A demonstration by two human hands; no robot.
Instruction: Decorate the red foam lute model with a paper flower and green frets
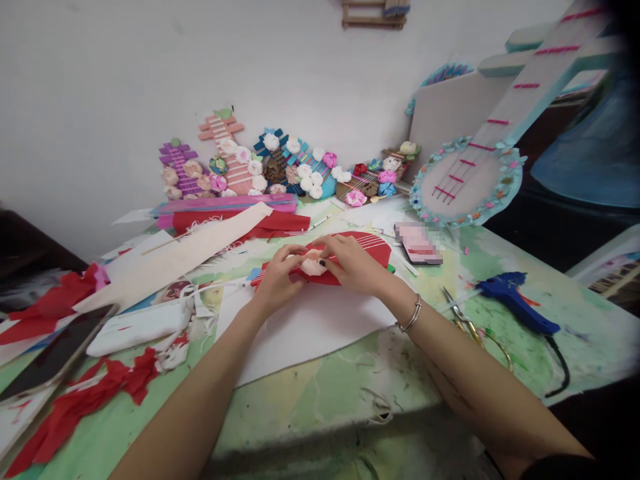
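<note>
A pale pink flower point(313, 265), crumpled like paper or fabric, sits on a red lute-shaped craft piece point(375, 248) with white strings across it. My left hand point(281, 275) has its fingers closed on the flower's left side. From the right, my right hand point(353, 265) pinches the same flower, thumb and fingertips against it. The red piece lies over a white sheet point(295, 340) on the green table, and my hands cover part of its middle. Whether the flower is fixed to the piece cannot be seen.
Right of my arm lie scissors point(465, 319) and a blue glue gun point(520, 303) with its cord. A phone point(420, 243) lies behind. Red fabric scraps point(110, 387) and a white pouch-like item point(140, 327) are left. Several flowered instrument crafts point(233, 160) line the wall.
</note>
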